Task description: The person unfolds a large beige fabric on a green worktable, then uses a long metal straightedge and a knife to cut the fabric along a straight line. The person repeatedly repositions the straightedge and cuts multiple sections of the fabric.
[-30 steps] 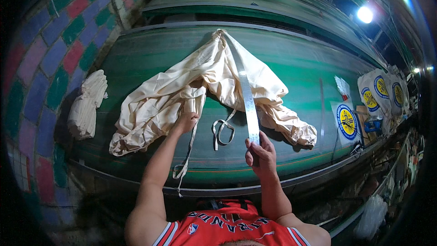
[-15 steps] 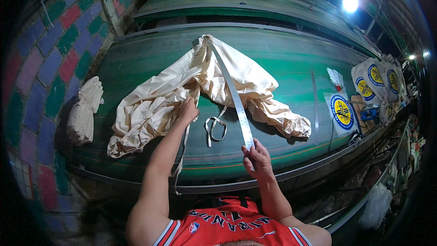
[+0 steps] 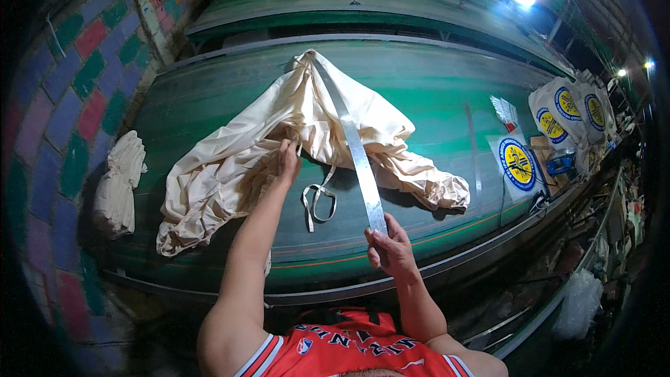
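A large piece of cream cloth (image 3: 234,136) with thin tie cords lies bunched on the green table, gathered to a peak at its far end. My left hand (image 3: 289,160) is closed on a fold of this cloth near its middle; the fingertips are partly hidden. My right hand (image 3: 392,246) grips the near end of a long flat metal ruler (image 3: 360,160). The ruler slopes away from me, its far end at the cloth's peak. One cord (image 3: 319,202) curls on the table between my two hands.
Folded cream cloth (image 3: 120,185) is stacked at the table's left end. To the right lie a sheet with a round blue-and-yellow emblem (image 3: 516,163), printed cream bags (image 3: 558,108) and a blue tool (image 3: 560,162). A painted block wall (image 3: 73,98) borders the left side.
My left hand has pushed a little farther up into the cloth, and the cord hanging below it shows less. My right hand still grips the ruler. The whole view has shifted slightly.
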